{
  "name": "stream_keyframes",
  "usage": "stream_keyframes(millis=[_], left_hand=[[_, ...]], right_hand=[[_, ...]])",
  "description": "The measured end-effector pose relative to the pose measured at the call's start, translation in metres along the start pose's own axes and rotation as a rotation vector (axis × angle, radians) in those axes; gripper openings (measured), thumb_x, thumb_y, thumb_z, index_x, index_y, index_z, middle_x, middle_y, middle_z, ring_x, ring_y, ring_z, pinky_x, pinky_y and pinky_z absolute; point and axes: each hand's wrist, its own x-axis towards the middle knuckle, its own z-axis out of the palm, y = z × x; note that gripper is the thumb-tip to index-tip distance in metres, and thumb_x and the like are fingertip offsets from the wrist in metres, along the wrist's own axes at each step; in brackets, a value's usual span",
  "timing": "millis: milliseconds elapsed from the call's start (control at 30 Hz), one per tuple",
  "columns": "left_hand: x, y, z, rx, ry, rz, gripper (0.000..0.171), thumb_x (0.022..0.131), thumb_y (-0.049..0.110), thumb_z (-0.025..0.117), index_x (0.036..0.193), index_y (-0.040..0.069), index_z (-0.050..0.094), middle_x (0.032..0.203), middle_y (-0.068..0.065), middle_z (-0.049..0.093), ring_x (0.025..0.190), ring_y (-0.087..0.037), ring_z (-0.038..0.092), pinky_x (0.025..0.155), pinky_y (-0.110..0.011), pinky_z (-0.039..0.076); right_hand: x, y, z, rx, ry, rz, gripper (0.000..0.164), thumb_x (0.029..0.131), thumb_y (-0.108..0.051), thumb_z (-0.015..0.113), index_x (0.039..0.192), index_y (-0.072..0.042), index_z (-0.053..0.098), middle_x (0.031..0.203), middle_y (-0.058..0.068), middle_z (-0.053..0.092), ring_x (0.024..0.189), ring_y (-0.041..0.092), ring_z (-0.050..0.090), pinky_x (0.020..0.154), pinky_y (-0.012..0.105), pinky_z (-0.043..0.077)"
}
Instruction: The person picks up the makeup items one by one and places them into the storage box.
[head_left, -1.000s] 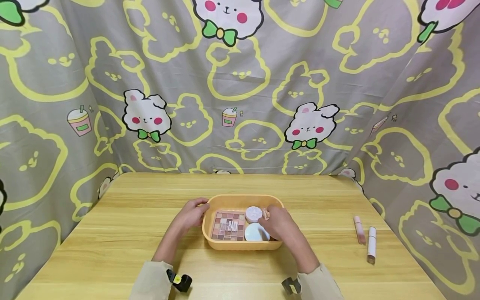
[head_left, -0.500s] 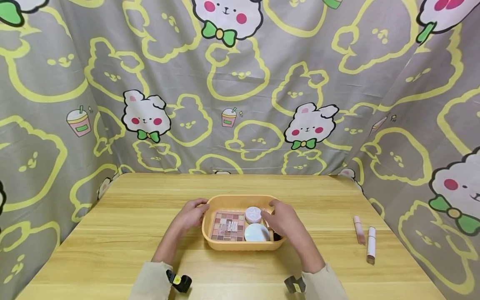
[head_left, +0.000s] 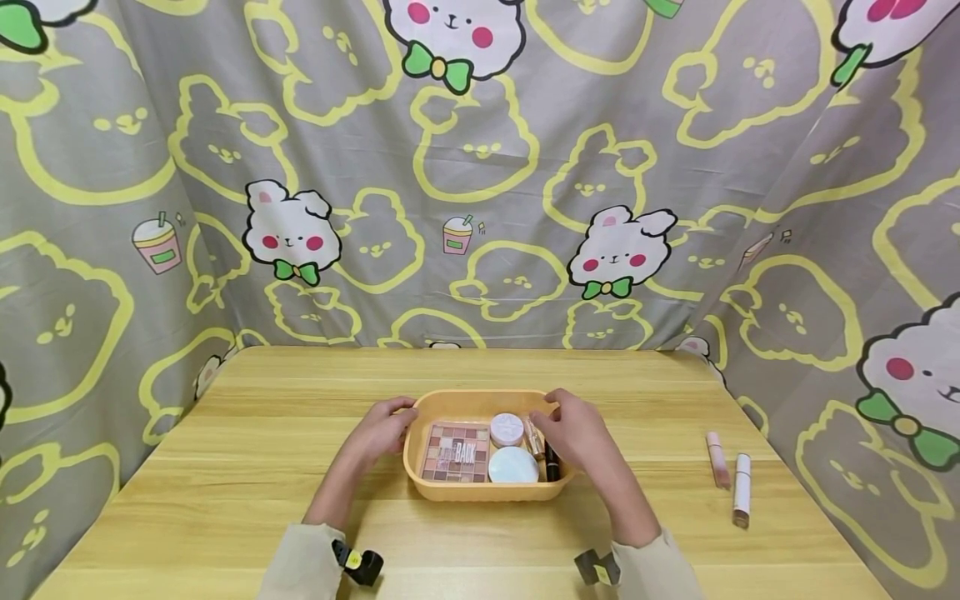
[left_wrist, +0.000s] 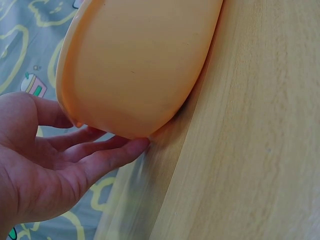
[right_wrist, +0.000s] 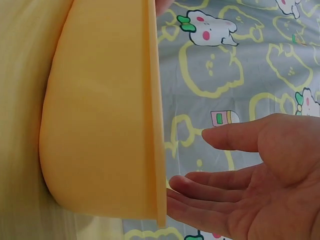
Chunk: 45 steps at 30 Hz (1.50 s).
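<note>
An orange plastic basket (head_left: 487,492) stands on the table, holding an eyeshadow palette (head_left: 442,454), two round white compacts (head_left: 507,429), a slim pinkish tube (head_left: 534,440) and a black tube (head_left: 552,462). My left hand (head_left: 384,429) holds the basket's left end; in the left wrist view, that hand (left_wrist: 55,165) has one digit at the rim and others against the outer wall. Over the basket's right end is my right hand (head_left: 577,429), thumb and fingers apart. The right wrist view shows this hand (right_wrist: 260,180) with fingertips by the rim and nothing pinched.
Two lip gloss tubes lie on the right of the wooden table (head_left: 225,467): a pink one (head_left: 717,460) and a white-capped one (head_left: 742,490). A patterned grey curtain (head_left: 480,275) encloses the back and sides.
My right hand has drawn back from inside the basket toward its right rim, its fingers spreading and leaving the pinkish tube and black tube in view. The left hand keeps its place.
</note>
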Motion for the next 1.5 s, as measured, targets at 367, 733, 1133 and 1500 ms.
stream_keyframes(millis=[367, 733, 1133, 1500], left_hand=[[-0.002, 0.002, 0.000, -0.007, -0.014, 0.009, 0.037, 0.105, 0.016, 0.047, 0.136, -0.004, 0.056, 0.121, -0.025, 0.064, 0.103, -0.027, 0.067, 0.081, -0.038, 0.061], [0.001, 0.000, 0.001, 0.001, -0.003, 0.003, 0.037, 0.105, 0.016, 0.048, 0.136, -0.002, 0.056, 0.120, -0.023, 0.066, 0.100, -0.024, 0.067, 0.078, -0.036, 0.060], [0.001, -0.001, -0.001, -0.002, -0.003, 0.002, 0.037, 0.105, 0.017, 0.049, 0.136, -0.001, 0.057, 0.118, -0.022, 0.066, 0.098, -0.024, 0.067, 0.074, -0.034, 0.059], [-0.001, 0.002, 0.000, -0.015, -0.011, 0.003, 0.036, 0.105, 0.016, 0.048, 0.135, -0.003, 0.057, 0.117, -0.023, 0.066, 0.098, -0.024, 0.066, 0.075, -0.034, 0.059]], right_hand=[[-0.001, 0.006, -0.007, 0.007, 0.020, -0.030, 0.045, 0.100, -0.026, 0.062, 0.133, 0.004, 0.059, 0.103, 0.016, 0.071, 0.086, 0.023, 0.067, 0.073, 0.040, 0.056], [-0.002, 0.014, -0.013, 0.013, 0.039, -0.032, 0.044, 0.101, -0.027, 0.059, 0.133, 0.004, 0.060, 0.109, 0.018, 0.071, 0.096, 0.030, 0.068, 0.080, 0.044, 0.057], [-0.002, 0.020, -0.023, 0.002, 0.050, -0.001, 0.049, 0.102, -0.028, 0.058, 0.136, 0.006, 0.056, 0.108, 0.018, 0.071, 0.092, 0.028, 0.068, 0.080, 0.045, 0.056], [-0.002, 0.029, -0.035, -0.021, 0.098, 0.026, 0.048, 0.101, -0.028, 0.056, 0.135, 0.007, 0.055, 0.107, 0.018, 0.071, 0.092, 0.029, 0.067, 0.080, 0.046, 0.055]])
